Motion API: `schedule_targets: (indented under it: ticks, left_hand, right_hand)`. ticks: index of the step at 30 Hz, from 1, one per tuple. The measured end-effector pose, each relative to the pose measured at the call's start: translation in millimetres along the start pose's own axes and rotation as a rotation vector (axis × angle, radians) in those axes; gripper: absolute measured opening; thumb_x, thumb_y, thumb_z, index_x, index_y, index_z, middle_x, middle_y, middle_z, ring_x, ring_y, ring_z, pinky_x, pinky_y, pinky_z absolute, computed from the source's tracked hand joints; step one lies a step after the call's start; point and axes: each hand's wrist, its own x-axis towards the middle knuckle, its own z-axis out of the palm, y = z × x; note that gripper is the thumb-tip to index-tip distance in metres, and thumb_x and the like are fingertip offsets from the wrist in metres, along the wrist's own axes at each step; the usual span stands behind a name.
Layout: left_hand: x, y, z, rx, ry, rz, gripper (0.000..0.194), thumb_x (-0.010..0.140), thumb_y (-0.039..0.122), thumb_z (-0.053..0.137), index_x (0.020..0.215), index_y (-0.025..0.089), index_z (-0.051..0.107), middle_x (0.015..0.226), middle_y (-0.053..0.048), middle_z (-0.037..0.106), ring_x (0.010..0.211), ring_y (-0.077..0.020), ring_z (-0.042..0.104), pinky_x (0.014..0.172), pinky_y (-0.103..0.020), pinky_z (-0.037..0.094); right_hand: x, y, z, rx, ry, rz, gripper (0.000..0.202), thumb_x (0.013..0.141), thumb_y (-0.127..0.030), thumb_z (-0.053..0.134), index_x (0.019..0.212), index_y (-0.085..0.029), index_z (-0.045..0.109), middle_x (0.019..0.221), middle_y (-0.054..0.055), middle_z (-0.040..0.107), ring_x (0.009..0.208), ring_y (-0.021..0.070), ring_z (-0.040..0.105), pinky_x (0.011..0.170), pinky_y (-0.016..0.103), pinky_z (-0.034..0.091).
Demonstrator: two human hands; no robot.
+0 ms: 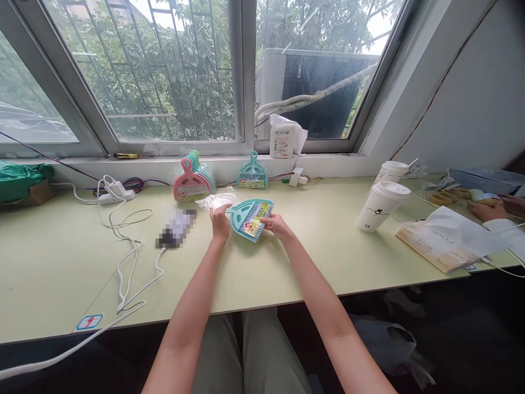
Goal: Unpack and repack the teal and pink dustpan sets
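Above the table I hold a small teal dustpan (241,216) with a brush nested in it and a printed label card (253,223) across its front. My right hand (278,225) pinches it at the right edge, by the label. My left hand (220,221) is closed at the handle end, with a crumpled clear plastic bag (215,200) bunched at its fingers. How far the handle reaches into the bag cannot be made out. Behind, against the wall, stand a row of wrapped dustpans with a pink one (192,183) in front, and a single teal wrapped dustpan (252,174).
A blurred-out phone-like object (176,230) lies left with a white cable (133,251). A power strip (117,196) sits behind it. Rightward are two paper cups (383,205), a tissue pack (435,241) and another person's hand (488,209). A white box (282,141) rests on the sill.
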Motion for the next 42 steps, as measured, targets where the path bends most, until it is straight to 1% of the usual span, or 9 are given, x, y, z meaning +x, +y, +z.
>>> schedule_targets:
  ticks: [4, 7, 10, 13, 17, 20, 24, 31, 42]
  left_hand:
    - [1.0, 12.0, -2.1, -0.162, -0.04, 0.022, 0.048, 0.08, -0.003, 0.033, 0.11, 0.019, 0.064, 0.102, -0.006, 0.07, 0.099, -0.0205, 0.064, 0.112, -0.046, 0.029]
    - [-0.5, 21.7, -4.0, -0.195, 0.12, -0.002, 0.046, 0.087, 0.011, 0.047, 0.132, 0.021, 0.046, 0.126, -0.011, 0.059, 0.124, -0.0221, 0.05, 0.114, -0.044, 0.025]
    - [0.5, 23.7, -6.2, -0.172, 0.405, -0.216, 0.061, 0.086, 0.029, 0.059, 0.14, 0.02, 0.032, 0.144, -0.017, 0.038, 0.141, -0.0256, 0.027, 0.116, -0.046, 0.02]
    - [6.2, 18.7, -7.4, -0.338, 0.492, -0.574, 0.054, 0.09, 0.035, 0.052, 0.138, 0.021, 0.031, 0.142, -0.016, 0.038, 0.139, -0.0246, 0.03, 0.112, -0.045, 0.029]
    - [12.2, 13.0, -5.7, -0.984, 0.253, -0.956, 0.042, 0.095, 0.039, 0.043, 0.131, 0.019, 0.04, 0.126, -0.015, 0.053, 0.12, -0.0205, 0.054, 0.095, -0.034, 0.048]
    - [10.7, 10.1, -3.3, -1.26, 0.058, -0.921, 0.041, 0.091, 0.032, 0.051, 0.13, 0.019, 0.045, 0.109, -0.011, 0.063, 0.093, -0.0151, 0.065, 0.072, -0.022, 0.054]
    - [6.6, 8.1, -1.7, -1.251, -0.121, -0.786, 0.054, 0.083, 0.026, 0.063, 0.134, 0.027, 0.044, 0.103, -0.004, 0.067, 0.075, -0.0084, 0.064, 0.061, -0.016, 0.049]
    - [1.1, 26.0, 4.4, -1.235, -0.32, -0.696, 0.047, 0.074, 0.039, 0.073, 0.113, 0.017, 0.06, 0.104, -0.008, 0.068, 0.087, -0.0179, 0.067, 0.072, -0.026, 0.055]
    - [-6.0, 41.5, 10.8, -1.298, -0.356, -0.677, 0.049, 0.073, 0.036, 0.075, 0.115, 0.018, 0.057, 0.111, -0.009, 0.067, 0.097, -0.0215, 0.067, 0.084, -0.033, 0.056]
  right_hand:
    - [0.2, 6.9, 7.8, 0.053, 0.018, -0.025, 0.016, 0.07, -0.002, 0.071, 0.081, -0.011, 0.065, 0.087, 0.01, 0.073, 0.082, 0.0222, 0.071, 0.077, 0.035, 0.061]
    - [1.2, 14.8, 13.7, 0.15, 0.086, -0.042, 0.017, 0.07, -0.002, 0.071, 0.082, -0.012, 0.063, 0.084, 0.008, 0.073, 0.084, 0.0218, 0.071, 0.078, 0.033, 0.061]
    - [2.0, 20.4, 18.8, 0.224, 0.092, -0.065, 0.017, 0.071, -0.003, 0.071, 0.082, -0.013, 0.062, 0.084, 0.007, 0.073, 0.084, 0.0205, 0.071, 0.077, 0.031, 0.061]
    - [1.7, 22.0, 21.2, 0.256, 0.079, -0.109, 0.017, 0.072, -0.005, 0.072, 0.082, -0.014, 0.062, 0.086, 0.006, 0.072, 0.085, 0.0197, 0.071, 0.079, 0.032, 0.061]
    - [0.1, 19.6, 19.7, 0.238, 0.046, -0.143, 0.018, 0.072, -0.008, 0.073, 0.084, -0.014, 0.061, 0.089, 0.006, 0.072, 0.085, 0.0193, 0.07, 0.081, 0.032, 0.061]
    - [-1.6, 15.1, 16.8, 0.175, 0.013, -0.154, 0.019, 0.071, -0.009, 0.074, 0.084, -0.014, 0.062, 0.089, 0.006, 0.072, 0.084, 0.0195, 0.07, 0.08, 0.033, 0.061]
    - [-3.8, 8.2, 13.5, 0.117, 0.01, -0.154, 0.023, 0.069, -0.011, 0.076, 0.086, -0.014, 0.061, 0.092, 0.007, 0.071, 0.085, 0.0208, 0.07, 0.082, 0.036, 0.061]
    - [-4.4, 9.2, 15.8, 0.134, 0.086, -0.208, 0.03, 0.07, -0.015, 0.076, 0.092, -0.018, 0.057, 0.093, 0.005, 0.068, 0.089, 0.0196, 0.068, 0.084, 0.035, 0.059]
    - [-2.1, 0.6, 10.4, 0.108, 0.045, -0.2, 0.034, 0.066, -0.013, 0.079, 0.093, -0.016, 0.058, 0.091, 0.006, 0.07, 0.086, 0.0205, 0.069, 0.079, 0.035, 0.06]
